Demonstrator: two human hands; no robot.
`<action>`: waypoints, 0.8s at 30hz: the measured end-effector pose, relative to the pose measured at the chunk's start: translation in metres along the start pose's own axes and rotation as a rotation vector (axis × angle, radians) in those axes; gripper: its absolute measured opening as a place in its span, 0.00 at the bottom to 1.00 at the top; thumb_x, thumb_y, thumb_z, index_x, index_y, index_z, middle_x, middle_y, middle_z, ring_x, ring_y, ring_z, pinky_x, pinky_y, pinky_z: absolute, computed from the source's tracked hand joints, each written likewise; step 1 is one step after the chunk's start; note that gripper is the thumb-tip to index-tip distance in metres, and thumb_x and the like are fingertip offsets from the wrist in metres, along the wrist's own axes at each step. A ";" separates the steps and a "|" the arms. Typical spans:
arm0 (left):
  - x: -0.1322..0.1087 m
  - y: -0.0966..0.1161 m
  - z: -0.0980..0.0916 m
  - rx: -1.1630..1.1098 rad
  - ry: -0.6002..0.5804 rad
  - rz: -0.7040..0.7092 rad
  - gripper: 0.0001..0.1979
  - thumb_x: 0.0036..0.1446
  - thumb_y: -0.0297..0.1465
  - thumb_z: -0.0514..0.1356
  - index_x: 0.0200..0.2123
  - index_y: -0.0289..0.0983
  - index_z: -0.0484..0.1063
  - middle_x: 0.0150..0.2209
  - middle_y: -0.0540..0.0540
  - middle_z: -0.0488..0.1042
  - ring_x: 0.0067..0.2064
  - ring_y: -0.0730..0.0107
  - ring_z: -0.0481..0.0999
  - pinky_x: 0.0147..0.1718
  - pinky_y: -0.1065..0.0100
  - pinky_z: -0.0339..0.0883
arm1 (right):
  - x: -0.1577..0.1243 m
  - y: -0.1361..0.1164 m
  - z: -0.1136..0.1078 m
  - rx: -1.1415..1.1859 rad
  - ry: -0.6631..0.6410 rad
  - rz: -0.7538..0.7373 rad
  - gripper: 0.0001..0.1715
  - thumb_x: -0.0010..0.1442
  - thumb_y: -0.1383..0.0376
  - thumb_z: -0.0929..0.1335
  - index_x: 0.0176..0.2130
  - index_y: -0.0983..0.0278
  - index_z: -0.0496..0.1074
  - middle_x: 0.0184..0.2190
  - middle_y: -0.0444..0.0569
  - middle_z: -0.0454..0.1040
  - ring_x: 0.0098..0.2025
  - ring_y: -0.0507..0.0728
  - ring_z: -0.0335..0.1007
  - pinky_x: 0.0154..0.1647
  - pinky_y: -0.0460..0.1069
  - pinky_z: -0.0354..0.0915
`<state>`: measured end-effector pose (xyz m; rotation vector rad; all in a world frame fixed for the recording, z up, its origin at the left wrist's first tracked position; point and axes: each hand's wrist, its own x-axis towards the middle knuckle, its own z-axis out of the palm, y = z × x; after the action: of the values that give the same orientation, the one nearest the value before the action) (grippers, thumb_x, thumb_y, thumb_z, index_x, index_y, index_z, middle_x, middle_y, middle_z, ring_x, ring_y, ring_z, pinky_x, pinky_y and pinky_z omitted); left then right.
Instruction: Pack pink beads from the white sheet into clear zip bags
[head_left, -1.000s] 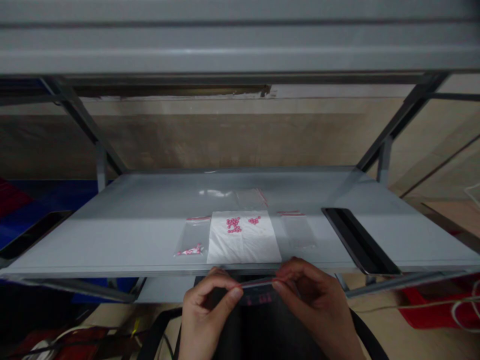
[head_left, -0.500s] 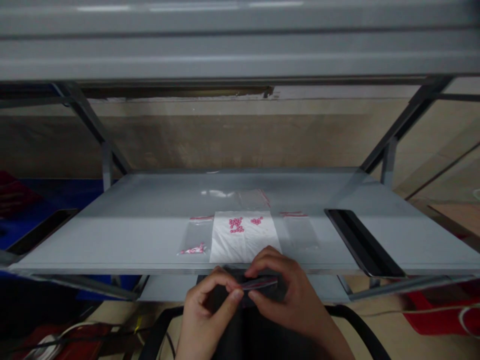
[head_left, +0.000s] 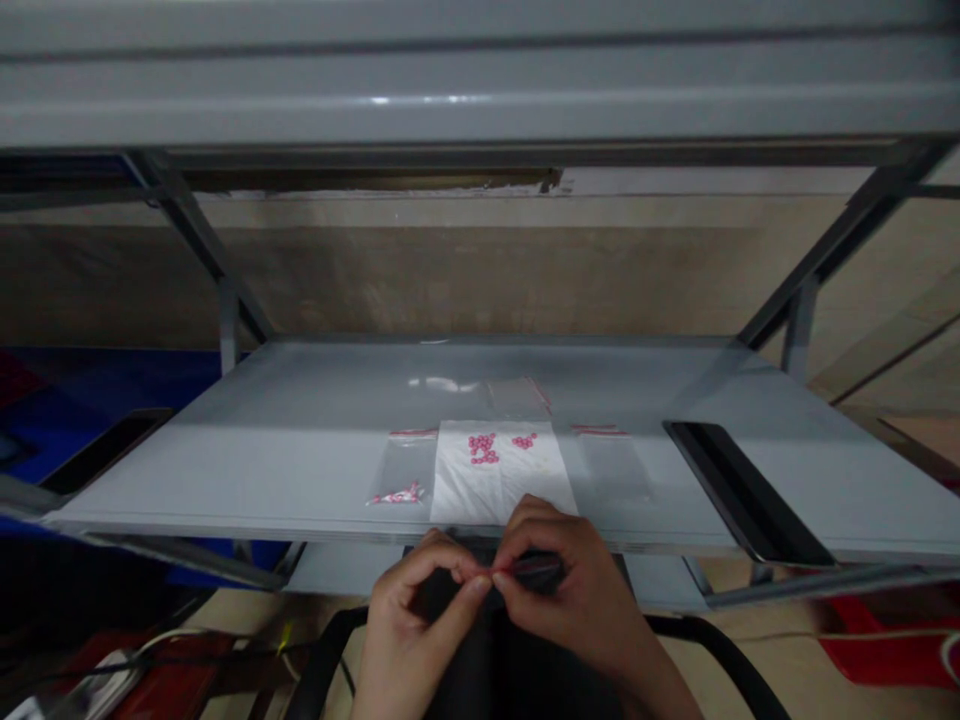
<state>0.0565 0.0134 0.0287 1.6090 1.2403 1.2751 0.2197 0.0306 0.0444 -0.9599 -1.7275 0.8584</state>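
Note:
In front of the shelf's near edge, both my hands pinch a small clear zip bag [head_left: 538, 566] with a reddish seal strip. The fingertips of my left hand [head_left: 431, 600] close on one end of the strip. My right hand [head_left: 559, 575] pinches it right beside them, thumb against forefinger, and the bag's other end shows under its curled fingers. Just beyond lies a white paper sheet [head_left: 495, 490] bearing two groups of small pink beads [head_left: 484, 448]. Left of the sheet is a zip bag [head_left: 405, 465] with pink and white pieces at its bottom.
An empty-looking zip bag [head_left: 611, 465] lies right of the sheet, another clear bag [head_left: 517, 397] behind it. A dark flat device [head_left: 746, 490] rests on the grey shelf [head_left: 262, 440] at right, another [head_left: 109, 450] at left. Metal braces [head_left: 199, 235] rise at both sides.
My right hand's thumb and forefinger have closed onto the bag's strip, beside my left fingertips. The whole view has shifted slightly, so the shelf appears a little further right.

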 end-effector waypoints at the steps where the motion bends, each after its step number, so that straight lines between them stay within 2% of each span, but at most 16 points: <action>1: 0.000 0.001 -0.001 0.010 0.009 0.010 0.06 0.53 0.28 0.63 0.24 0.38 0.74 0.23 0.52 0.74 0.27 0.73 0.74 0.28 0.76 0.67 | 0.000 0.000 0.000 0.002 0.003 0.006 0.07 0.48 0.75 0.69 0.23 0.65 0.74 0.21 0.44 0.72 0.27 0.53 0.68 0.30 0.47 0.60; 7: -0.001 -0.003 -0.012 0.021 0.087 -0.047 0.06 0.55 0.31 0.63 0.26 0.38 0.74 0.24 0.51 0.74 0.28 0.71 0.74 0.29 0.76 0.67 | 0.001 0.005 -0.002 0.118 -0.003 0.097 0.03 0.53 0.71 0.72 0.28 0.64 0.78 0.23 0.45 0.75 0.28 0.52 0.70 0.30 0.47 0.62; 12: -0.002 -0.004 -0.018 -0.001 0.096 -0.088 0.07 0.55 0.33 0.63 0.26 0.38 0.73 0.26 0.51 0.73 0.30 0.70 0.74 0.31 0.76 0.67 | 0.001 0.004 -0.001 0.119 0.052 0.104 0.05 0.51 0.73 0.71 0.26 0.64 0.76 0.23 0.44 0.74 0.28 0.52 0.69 0.30 0.46 0.62; 17: -0.005 -0.006 -0.018 -0.047 0.117 -0.094 0.08 0.56 0.34 0.63 0.28 0.38 0.73 0.26 0.51 0.72 0.31 0.70 0.71 0.32 0.76 0.65 | -0.001 0.007 0.001 0.197 0.078 0.176 0.04 0.52 0.70 0.73 0.26 0.63 0.78 0.23 0.43 0.75 0.28 0.52 0.71 0.31 0.47 0.63; 20: -0.008 -0.011 -0.019 -0.090 0.102 -0.096 0.08 0.58 0.35 0.62 0.29 0.39 0.72 0.27 0.52 0.70 0.31 0.71 0.70 0.31 0.76 0.64 | -0.001 0.009 0.002 0.240 0.120 0.203 0.05 0.49 0.70 0.76 0.25 0.62 0.79 0.23 0.42 0.76 0.27 0.52 0.71 0.30 0.46 0.64; 24: -0.009 -0.011 -0.021 -0.117 0.036 -0.049 0.07 0.61 0.36 0.58 0.32 0.40 0.69 0.28 0.51 0.68 0.31 0.70 0.69 0.30 0.74 0.63 | -0.003 0.005 0.006 0.195 0.156 0.187 0.11 0.47 0.76 0.74 0.23 0.60 0.79 0.22 0.41 0.76 0.28 0.51 0.71 0.32 0.46 0.64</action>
<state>0.0329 0.0069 0.0209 1.4700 1.1968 1.3267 0.2154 0.0299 0.0368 -1.0382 -1.4101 1.0250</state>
